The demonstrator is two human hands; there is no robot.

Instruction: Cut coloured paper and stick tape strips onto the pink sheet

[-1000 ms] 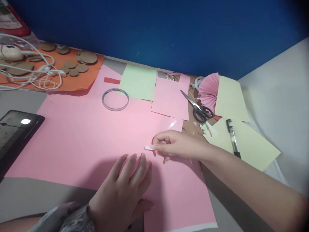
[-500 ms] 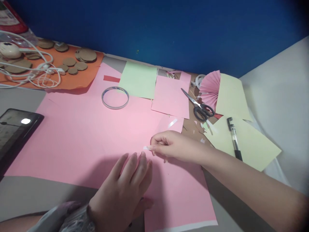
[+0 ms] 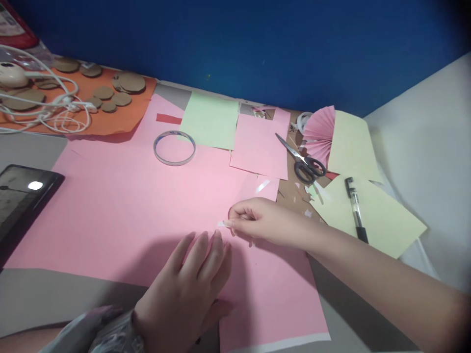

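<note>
White strip point(image 3: 222, 224) tight between fingers of the right hand point(image 3: 265, 223); left hand point(image 3: 187, 289) (fingers flat, close together) on pink sheet point(image 3: 110, 206).

Your grey table point(image 3: 44, 294) carries a large pink sheet point(image 3: 121, 211) across its middle and an orange sheet point(image 3: 117, 117) at far left. A black tablet point(image 3: 22, 201) lies at its left edge, and pale yellow sheets point(image 3: 386, 220) lie toward the right.

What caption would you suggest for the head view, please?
Paper craft: left hand flat on a large pink sheet while the right hand pinches a small white strip beside it.
</note>
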